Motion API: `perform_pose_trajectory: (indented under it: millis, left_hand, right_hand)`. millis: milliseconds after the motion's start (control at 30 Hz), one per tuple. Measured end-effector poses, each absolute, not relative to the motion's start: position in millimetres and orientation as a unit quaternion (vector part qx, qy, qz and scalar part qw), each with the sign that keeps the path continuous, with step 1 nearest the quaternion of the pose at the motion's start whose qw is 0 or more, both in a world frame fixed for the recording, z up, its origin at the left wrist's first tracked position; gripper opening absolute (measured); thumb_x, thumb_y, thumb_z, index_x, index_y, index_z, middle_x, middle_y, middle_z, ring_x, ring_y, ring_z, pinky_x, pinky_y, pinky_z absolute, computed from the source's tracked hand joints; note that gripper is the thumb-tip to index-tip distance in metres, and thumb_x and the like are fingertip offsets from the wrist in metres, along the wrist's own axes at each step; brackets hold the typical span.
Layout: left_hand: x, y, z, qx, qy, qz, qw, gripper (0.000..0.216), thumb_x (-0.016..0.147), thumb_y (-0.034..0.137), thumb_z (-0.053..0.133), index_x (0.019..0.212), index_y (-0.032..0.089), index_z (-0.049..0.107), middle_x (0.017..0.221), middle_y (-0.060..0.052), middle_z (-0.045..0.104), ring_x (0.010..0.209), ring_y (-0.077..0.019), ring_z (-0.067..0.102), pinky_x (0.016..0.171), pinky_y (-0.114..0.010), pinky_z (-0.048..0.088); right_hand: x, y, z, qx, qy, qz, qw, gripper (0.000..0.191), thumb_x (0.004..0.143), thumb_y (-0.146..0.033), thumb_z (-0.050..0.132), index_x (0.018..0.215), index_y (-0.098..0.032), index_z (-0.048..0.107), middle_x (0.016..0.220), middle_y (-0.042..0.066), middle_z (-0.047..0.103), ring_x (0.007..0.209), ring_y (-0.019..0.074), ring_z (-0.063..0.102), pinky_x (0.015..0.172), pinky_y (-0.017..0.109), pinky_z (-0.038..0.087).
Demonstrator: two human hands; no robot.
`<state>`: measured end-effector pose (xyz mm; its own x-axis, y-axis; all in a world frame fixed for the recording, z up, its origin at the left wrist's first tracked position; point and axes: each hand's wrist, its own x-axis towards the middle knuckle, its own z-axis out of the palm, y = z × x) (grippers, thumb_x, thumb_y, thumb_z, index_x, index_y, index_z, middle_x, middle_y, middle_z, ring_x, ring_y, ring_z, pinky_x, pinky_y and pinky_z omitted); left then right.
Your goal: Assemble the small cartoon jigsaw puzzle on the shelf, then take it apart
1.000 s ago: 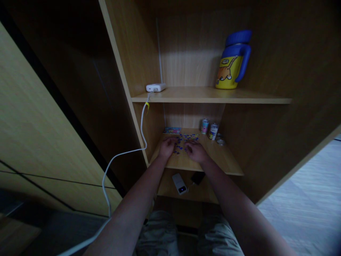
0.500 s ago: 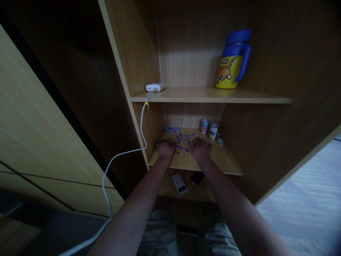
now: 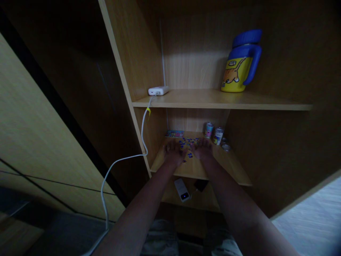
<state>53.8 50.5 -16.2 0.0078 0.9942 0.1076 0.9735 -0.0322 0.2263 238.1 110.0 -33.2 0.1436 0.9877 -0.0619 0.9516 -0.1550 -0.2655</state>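
Observation:
Small blue jigsaw puzzle pieces (image 3: 190,155) lie scattered over the middle shelf (image 3: 197,168). My left hand (image 3: 174,153) rests palm down at their left side, fingers spread and partly covering some of them. At the right side of the scatter, my right hand (image 3: 203,148) is also palm down with its fingers apart. Neither hand visibly grips anything. Behind the pieces, a colourful printed card or strip (image 3: 174,134) lies near the back left. Two small printed cans (image 3: 209,130) (image 3: 218,136) stand at the back right, with round metal lids (image 3: 225,147) beside them.
On the upper shelf (image 3: 197,97) stand a blue-and-yellow handled jug (image 3: 238,64) and a white power bank (image 3: 158,91). Its white cable (image 3: 125,157) hangs down at the left. A white device (image 3: 182,190) and a dark one (image 3: 200,185) lie on the lowest shelf.
My left hand has moved right and turned flatter, over the left part of the pieces. My right hand stays beside them. The camera view has shifted slightly.

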Motion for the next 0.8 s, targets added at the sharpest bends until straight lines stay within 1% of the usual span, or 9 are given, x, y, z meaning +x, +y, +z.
perform_pose_trajectory:
  millis: [67,133,233,367,500,567,667,733,800]
  left_hand:
    - [55.1,53.5,-16.8,0.684,0.719,0.111,0.046,0.103,0.100,0.084,0.017,0.173,0.015,0.035,0.184,-0.020,0.017,0.169,-0.0505,0.011,0.134,-0.071,0.007]
    - [56.5,56.6,-17.1,0.675,0.729,0.101,0.051,0.108,0.098,0.087,0.015,0.173,0.012,0.034,0.183,-0.023,0.019,0.168,-0.0529,0.013,0.134,-0.070,0.009]
    - [56.3,60.0,-17.8,0.691,0.715,0.083,0.059,0.109,0.097,0.088,0.016,0.173,0.013,0.035,0.183,-0.023,0.020,0.168,-0.0507,0.015,0.135,-0.067,0.011]
    - [58.0,62.3,-20.5,0.724,0.684,0.069,0.067,0.106,0.098,0.087,0.016,0.175,0.016,0.031,0.184,-0.018,0.014,0.171,-0.0451,0.007,0.136,-0.066,0.009]
    - [81.6,66.4,-24.2,0.752,0.652,0.064,0.076,0.106,0.098,0.088,0.020,0.176,0.017,0.028,0.185,-0.016,0.011,0.172,-0.0420,0.007,0.137,-0.065,0.004]
    - [99.6,70.9,-26.0,0.760,0.641,0.069,0.079,0.108,0.097,0.087,0.025,0.177,0.014,0.023,0.185,-0.018,0.010,0.172,-0.0404,0.005,0.137,-0.065,0.004]
    - [120.1,79.8,-28.0,0.759,0.641,0.088,0.077,0.100,0.102,0.079,0.030,0.177,0.013,0.021,0.184,-0.019,0.013,0.172,-0.0399,0.004,0.136,-0.067,0.006]
    - [124.3,86.0,-28.1,0.751,0.647,0.104,0.075,0.084,0.108,0.066,0.026,0.176,0.017,0.027,0.184,-0.017,0.018,0.172,-0.0394,0.011,0.136,-0.069,0.011]
    - [121.8,91.6,-26.8,0.748,0.649,0.121,0.070,0.070,0.112,0.055,0.025,0.173,0.022,0.034,0.184,-0.013,0.023,0.171,-0.0361,0.018,0.135,-0.066,0.018]
  right_hand:
    - [237.3,123.8,-34.2,-0.745,-0.653,0.108,0.086,0.099,0.108,-0.074,0.014,0.177,-0.004,0.008,0.185,0.021,0.004,0.172,0.0350,0.004,0.137,0.055,0.006]
    - [236.2,136.7,-35.1,-0.725,-0.673,0.107,0.093,0.097,0.109,-0.073,0.014,0.177,-0.004,0.012,0.185,0.022,0.008,0.172,0.0349,0.007,0.137,0.056,0.007]
    - [235.5,153.4,-36.5,-0.682,-0.715,0.112,0.105,0.091,0.111,-0.070,0.015,0.177,-0.009,0.020,0.184,0.020,0.015,0.172,0.0329,0.013,0.136,0.056,0.009]
    - [237.4,167.8,-39.2,-0.617,-0.769,0.118,0.117,0.081,0.113,-0.068,0.015,0.177,-0.019,0.027,0.184,0.013,0.022,0.171,0.0261,0.019,0.137,0.054,0.012]
    - [242.0,173.2,-43.0,-0.548,-0.811,0.152,0.135,0.077,0.113,-0.067,0.012,0.175,-0.027,0.032,0.182,0.007,0.029,0.170,0.0229,0.023,0.138,0.052,0.010]
    - [245.7,174.2,-43.5,-0.523,-0.815,0.184,0.169,0.077,0.112,-0.067,0.011,0.173,-0.028,0.037,0.181,0.006,0.034,0.169,0.0219,0.027,0.138,0.047,0.012]
    - [252.8,173.1,-40.3,-0.522,-0.783,0.217,0.261,0.081,0.112,-0.066,0.004,0.171,-0.027,0.042,0.177,0.004,0.042,0.165,0.0181,0.036,0.136,0.037,0.022]
    - [257.2,167.3,-36.4,-0.540,-0.751,0.220,0.311,0.084,0.112,-0.061,-0.005,0.172,-0.025,0.040,0.176,0.004,0.044,0.163,0.0150,0.038,0.134,0.033,0.027]
    - [260.3,154.0,-33.0,-0.568,-0.727,0.211,0.323,0.084,0.111,-0.054,-0.011,0.174,-0.023,0.035,0.178,0.004,0.040,0.164,0.0129,0.036,0.134,0.032,0.028]
